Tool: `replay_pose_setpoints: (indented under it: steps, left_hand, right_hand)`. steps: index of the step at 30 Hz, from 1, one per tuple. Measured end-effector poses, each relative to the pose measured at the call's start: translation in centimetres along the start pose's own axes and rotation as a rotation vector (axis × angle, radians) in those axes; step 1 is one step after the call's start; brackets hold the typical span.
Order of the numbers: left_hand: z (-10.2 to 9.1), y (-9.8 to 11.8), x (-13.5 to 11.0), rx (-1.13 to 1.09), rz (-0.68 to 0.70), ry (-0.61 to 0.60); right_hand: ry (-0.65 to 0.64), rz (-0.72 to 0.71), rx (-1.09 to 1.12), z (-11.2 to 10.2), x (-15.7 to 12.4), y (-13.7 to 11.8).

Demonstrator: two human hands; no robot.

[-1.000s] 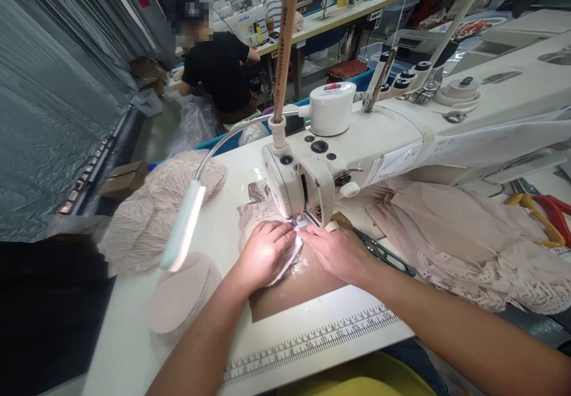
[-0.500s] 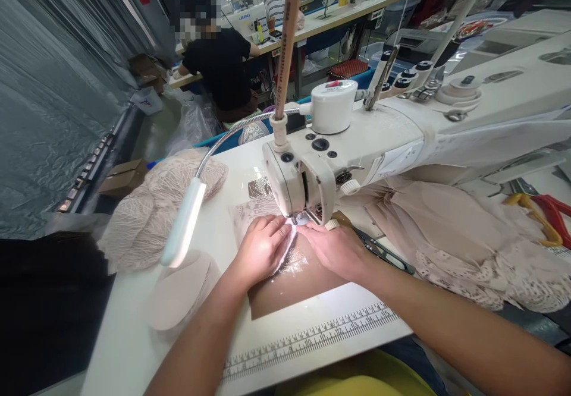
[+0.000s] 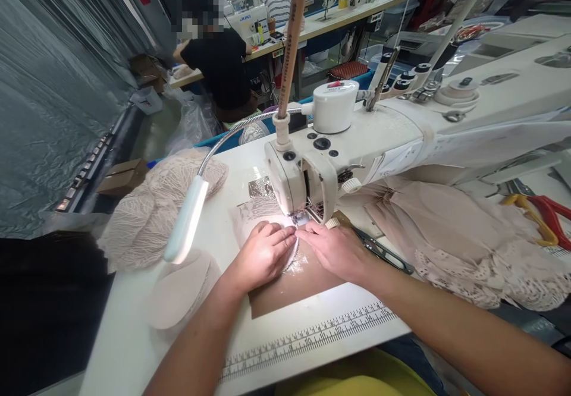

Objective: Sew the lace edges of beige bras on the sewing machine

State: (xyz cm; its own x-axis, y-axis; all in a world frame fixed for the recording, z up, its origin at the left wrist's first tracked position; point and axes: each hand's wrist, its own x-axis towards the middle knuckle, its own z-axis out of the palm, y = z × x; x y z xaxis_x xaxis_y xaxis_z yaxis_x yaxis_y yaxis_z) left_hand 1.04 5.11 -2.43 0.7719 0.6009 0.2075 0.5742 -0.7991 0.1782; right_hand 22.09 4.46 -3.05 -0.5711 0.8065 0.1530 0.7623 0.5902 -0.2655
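The pale lace fabric [image 3: 253, 213] lies beneath the needle end of the sewing machine head [image 3: 292, 179], on a brown sheet [image 3: 285, 304]. Its visible edge runs from under the sewing machine head toward the person, bowing slightly and slanting left; the left hand hides much of the piece, so its full long axis cannot be told.

The left hand [image 3: 265, 254] rests over the fabric just in front of the sewing machine head, fingers extended and close together, with lace showing beyond them and the edge beside their tips. The right hand [image 3: 332, 247] reaches in from the right of that edge, its index finger stretched toward the needle end. I cannot tell whether either hand pinches the fabric. A lamp [image 3: 187, 220] hangs left of the sewing machine head.
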Motion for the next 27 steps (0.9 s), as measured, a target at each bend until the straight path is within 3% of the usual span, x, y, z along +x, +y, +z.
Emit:
replay_pose_setpoints:
  steps: [19,27]
  left_hand:
    - [0.1,-0.35,0.19,0.014,0.016,0.051]
    - [0.49,0.46,0.56,0.035,-0.072,0.052]
  right_hand:
    - [0.004,-0.046,-0.055,0.34,-0.39,-0.22]
    - [0.017,-0.012,-0.084,0.2,-0.31,-0.44]
